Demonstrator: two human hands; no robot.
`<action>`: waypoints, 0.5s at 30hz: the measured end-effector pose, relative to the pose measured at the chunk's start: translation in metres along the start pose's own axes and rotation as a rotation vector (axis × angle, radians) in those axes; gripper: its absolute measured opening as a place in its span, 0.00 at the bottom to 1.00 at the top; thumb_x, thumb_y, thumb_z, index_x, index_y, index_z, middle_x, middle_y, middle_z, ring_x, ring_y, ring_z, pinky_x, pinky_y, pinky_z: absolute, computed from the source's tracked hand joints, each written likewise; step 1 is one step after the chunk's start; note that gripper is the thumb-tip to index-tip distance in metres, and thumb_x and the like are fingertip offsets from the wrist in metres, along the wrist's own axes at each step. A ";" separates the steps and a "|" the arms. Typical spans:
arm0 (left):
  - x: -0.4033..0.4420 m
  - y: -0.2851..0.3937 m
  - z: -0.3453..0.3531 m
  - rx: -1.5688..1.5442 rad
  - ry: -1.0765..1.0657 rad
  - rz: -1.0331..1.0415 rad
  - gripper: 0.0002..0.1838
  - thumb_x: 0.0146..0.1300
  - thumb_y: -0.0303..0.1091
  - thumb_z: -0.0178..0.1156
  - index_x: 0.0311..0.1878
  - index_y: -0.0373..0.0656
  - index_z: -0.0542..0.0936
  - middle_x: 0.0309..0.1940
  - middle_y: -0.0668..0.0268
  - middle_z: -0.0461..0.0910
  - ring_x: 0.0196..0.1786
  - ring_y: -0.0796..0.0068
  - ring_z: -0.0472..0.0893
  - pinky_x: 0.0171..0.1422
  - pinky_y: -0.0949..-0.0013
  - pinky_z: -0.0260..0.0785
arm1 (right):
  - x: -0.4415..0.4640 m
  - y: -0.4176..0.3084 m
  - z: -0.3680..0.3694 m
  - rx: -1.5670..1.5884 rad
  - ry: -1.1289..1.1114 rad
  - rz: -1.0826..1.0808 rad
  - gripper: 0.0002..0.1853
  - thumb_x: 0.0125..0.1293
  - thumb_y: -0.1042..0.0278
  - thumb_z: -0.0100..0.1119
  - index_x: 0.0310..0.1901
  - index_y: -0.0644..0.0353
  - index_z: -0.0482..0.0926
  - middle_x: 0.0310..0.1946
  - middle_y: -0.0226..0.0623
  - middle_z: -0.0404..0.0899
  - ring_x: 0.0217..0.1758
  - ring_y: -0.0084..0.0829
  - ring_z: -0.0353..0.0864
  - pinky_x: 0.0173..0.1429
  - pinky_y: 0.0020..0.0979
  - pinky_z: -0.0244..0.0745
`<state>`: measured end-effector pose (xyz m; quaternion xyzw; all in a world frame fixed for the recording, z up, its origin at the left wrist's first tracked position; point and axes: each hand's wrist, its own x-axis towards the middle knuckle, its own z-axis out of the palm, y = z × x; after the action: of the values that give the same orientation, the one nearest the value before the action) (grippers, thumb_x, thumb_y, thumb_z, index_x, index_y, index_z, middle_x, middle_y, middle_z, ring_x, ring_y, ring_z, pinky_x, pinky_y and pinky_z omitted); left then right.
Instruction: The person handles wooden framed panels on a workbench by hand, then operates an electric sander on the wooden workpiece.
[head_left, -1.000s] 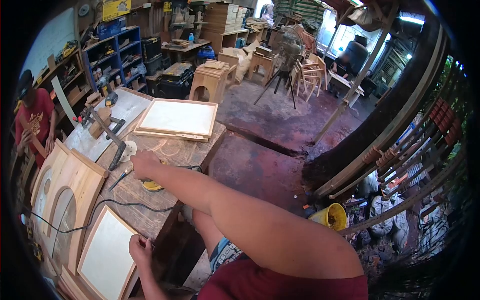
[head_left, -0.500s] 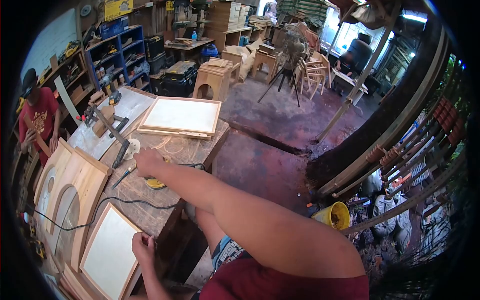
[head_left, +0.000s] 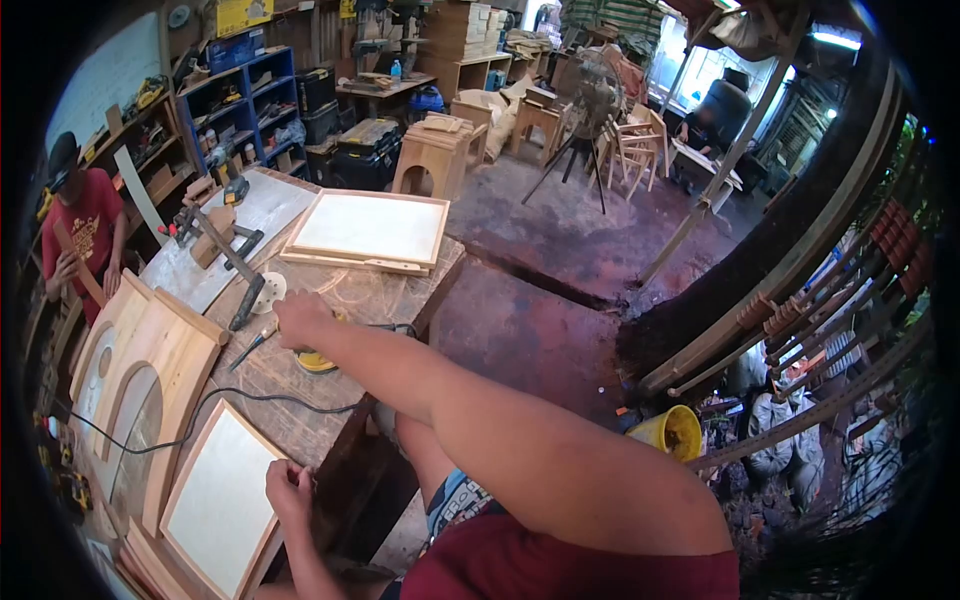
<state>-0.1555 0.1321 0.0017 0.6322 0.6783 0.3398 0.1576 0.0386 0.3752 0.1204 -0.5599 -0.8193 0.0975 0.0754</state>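
My right hand (head_left: 303,320) reaches across the workbench, fingers curled down over the near side of a yellow power sander (head_left: 318,362). The wrist and forearm cover part of the sander, and whatever is under the fingers is hidden. Just beyond it lies a pale round sanding disc (head_left: 269,291) with holes. A thin pointed tool (head_left: 254,346) rests beside the knuckles. Lower down, my left hand (head_left: 290,488) is closed, with thumb and fingers together, at the right edge of a wood-framed white panel (head_left: 222,505). Anything pinched there is too small to see.
Another framed panel (head_left: 368,226) lies at the bench's far end. A bar clamp (head_left: 228,262) and a black cord (head_left: 270,397) cross the worktop (head_left: 390,295). Arched wooden pieces (head_left: 150,375) stand at left, near a co-worker in red (head_left: 88,225). A yellow bucket (head_left: 670,432) stands right.
The view has shifted slightly, so the scene sits a little lower and further right. Both hands keep nearly the same places against the bench and panel.
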 end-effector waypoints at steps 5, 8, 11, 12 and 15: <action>-0.001 0.000 -0.002 -0.078 0.000 -0.037 0.17 0.50 0.24 0.78 0.27 0.38 0.74 0.27 0.58 0.75 0.31 0.58 0.77 0.39 0.59 0.71 | -0.003 -0.002 -0.003 0.010 0.011 -0.003 0.29 0.59 0.54 0.69 0.61 0.55 0.80 0.61 0.44 0.79 0.65 0.43 0.79 0.66 0.43 0.77; 0.000 -0.006 -0.001 0.028 0.017 0.074 0.18 0.50 0.23 0.78 0.27 0.38 0.73 0.27 0.58 0.74 0.31 0.56 0.76 0.39 0.58 0.71 | -0.001 -0.003 -0.004 -0.006 -0.009 0.004 0.30 0.59 0.53 0.70 0.62 0.55 0.80 0.61 0.44 0.79 0.65 0.43 0.79 0.65 0.43 0.77; -0.001 -0.004 0.000 -0.016 0.020 0.005 0.18 0.49 0.24 0.78 0.26 0.39 0.72 0.27 0.58 0.74 0.31 0.55 0.76 0.39 0.57 0.70 | -0.006 -0.002 -0.004 0.012 0.028 -0.014 0.30 0.59 0.52 0.70 0.62 0.54 0.80 0.61 0.45 0.79 0.64 0.43 0.80 0.65 0.43 0.77; -0.001 -0.002 -0.001 -0.016 0.018 0.002 0.18 0.49 0.24 0.78 0.26 0.39 0.72 0.27 0.58 0.74 0.31 0.55 0.76 0.39 0.57 0.70 | -0.007 -0.003 -0.005 0.013 0.025 -0.014 0.30 0.59 0.52 0.70 0.62 0.54 0.80 0.61 0.45 0.79 0.64 0.43 0.80 0.65 0.43 0.77; 0.001 0.000 -0.002 -0.001 0.014 -0.011 0.18 0.51 0.24 0.77 0.26 0.39 0.72 0.26 0.57 0.74 0.31 0.55 0.75 0.38 0.57 0.70 | -0.003 -0.001 -0.001 0.017 0.003 -0.001 0.27 0.61 0.55 0.67 0.62 0.56 0.80 0.61 0.45 0.79 0.66 0.43 0.79 0.66 0.43 0.77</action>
<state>-0.1572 0.1329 0.0037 0.6259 0.6826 0.3438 0.1551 0.0392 0.3721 0.1218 -0.5590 -0.8186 0.1036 0.0812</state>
